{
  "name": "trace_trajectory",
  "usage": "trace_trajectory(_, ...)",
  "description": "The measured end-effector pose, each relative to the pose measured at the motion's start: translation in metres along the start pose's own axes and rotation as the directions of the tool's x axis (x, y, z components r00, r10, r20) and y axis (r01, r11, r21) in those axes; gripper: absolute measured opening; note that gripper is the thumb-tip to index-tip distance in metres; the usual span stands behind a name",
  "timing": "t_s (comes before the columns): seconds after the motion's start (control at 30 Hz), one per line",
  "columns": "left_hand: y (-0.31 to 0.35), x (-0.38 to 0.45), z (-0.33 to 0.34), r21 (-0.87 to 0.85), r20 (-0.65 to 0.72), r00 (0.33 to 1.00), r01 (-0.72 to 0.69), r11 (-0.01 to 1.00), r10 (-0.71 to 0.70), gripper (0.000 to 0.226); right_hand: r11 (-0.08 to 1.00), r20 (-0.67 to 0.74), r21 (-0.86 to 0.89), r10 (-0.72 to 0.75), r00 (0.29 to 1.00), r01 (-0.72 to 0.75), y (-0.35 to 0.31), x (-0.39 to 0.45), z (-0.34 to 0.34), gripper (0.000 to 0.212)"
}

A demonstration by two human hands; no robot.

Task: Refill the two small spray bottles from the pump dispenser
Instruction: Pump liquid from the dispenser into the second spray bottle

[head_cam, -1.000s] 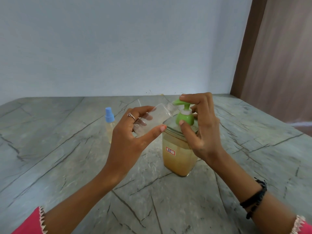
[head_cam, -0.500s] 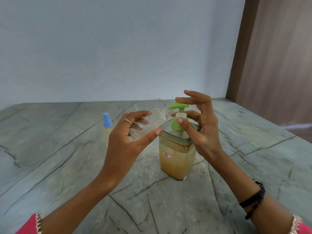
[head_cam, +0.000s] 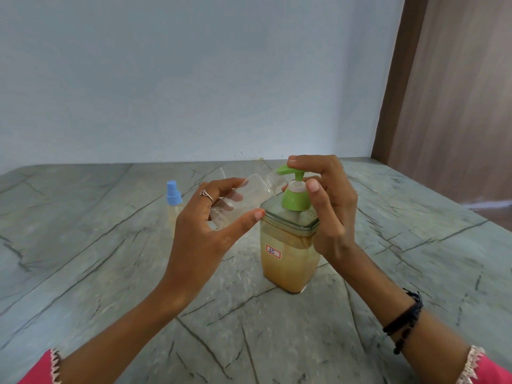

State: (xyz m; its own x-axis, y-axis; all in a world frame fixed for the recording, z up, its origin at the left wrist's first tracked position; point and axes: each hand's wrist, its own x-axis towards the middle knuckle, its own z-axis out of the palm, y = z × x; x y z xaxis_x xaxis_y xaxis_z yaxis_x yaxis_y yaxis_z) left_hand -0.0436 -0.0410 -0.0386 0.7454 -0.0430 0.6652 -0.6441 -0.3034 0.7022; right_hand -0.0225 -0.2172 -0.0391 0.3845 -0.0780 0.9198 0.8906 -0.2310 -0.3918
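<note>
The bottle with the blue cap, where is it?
In the head view, the bottle with the blue cap stands upright on the marble table, left of the pump dispenser, just beyond the left hand.

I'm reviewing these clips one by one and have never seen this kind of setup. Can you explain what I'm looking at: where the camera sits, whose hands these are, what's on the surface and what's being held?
There is no robot here. A person wears one wide-angle camera on the head, looking forward and down, so both arms enter from the bottom. The left hand holds a clear, uncapped small bottle, tilted with its open neck under the green pump spout. The right hand has fingers on top of the pump head and its thumb beside the collar. The pump dispenser, a square clear jar of tan liquid, stands on the grey marble table. Behind the left hand stands a second spray bottle with a blue cap.
</note>
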Motion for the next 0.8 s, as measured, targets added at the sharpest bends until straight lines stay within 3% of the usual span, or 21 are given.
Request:
trace_trajectory(0.2, 0.001, 0.0009, 0.0006, 0.007, -0.006, 1.0, 0.002, 1.0, -0.002, 0.046, 0.998, -0.031, -0.035, 0.052, 0.998, -0.053, -0.0021, 0.0032, 0.0023, 0.02)
trace_trajectory(0.8, 0.0011, 0.0008, -0.0034, 0.024, -0.006, 1.0, -0.021, 0.999, 0.021, 0.049, 0.997, -0.026, -0.075, 0.005, 1.0, -0.007, 0.0002, 0.0001, 0.0021, 0.023)
